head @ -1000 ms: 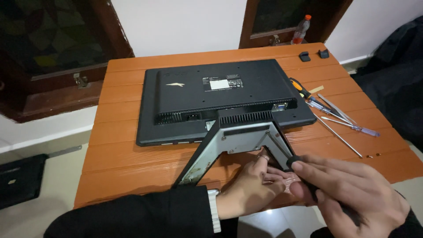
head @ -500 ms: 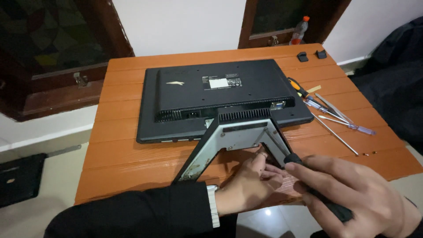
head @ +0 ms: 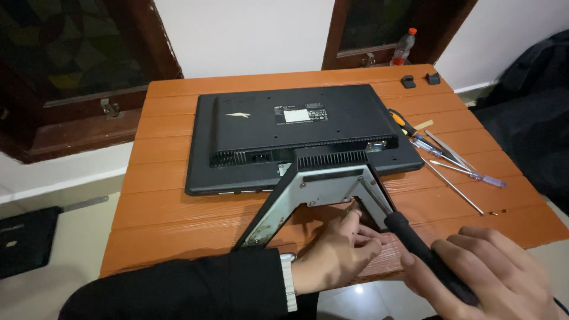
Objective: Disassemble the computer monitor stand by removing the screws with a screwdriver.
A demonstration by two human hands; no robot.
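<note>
Landmark: monitor point(head: 302, 139), black, face down at the middle of the orange slatted table point(head: 178, 219).
Stand bracket point(head: 314, 192): grey metal, attached at the monitor's near edge, angled toward the person.
Left hand point(head: 338, 252): below the monitor, fingers curled and pressed against the bracket's lower opening.
Right hand point(head: 480, 269): near-right of the monitor, fist closed around a screwdriver point(head: 424, 255) with black handle, shaft reaching up into the bracket.
Loose tools point(head: 450, 160): several screwdrivers lying right of the monitor.
Bottle point(head: 402, 47): beyond the monitor's far right corner.

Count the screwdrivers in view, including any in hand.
5, possibly more overlapping: one in the right hand, black handle; orange-handled, two clear-handled and a bare shaft right of the monitor.
</note>
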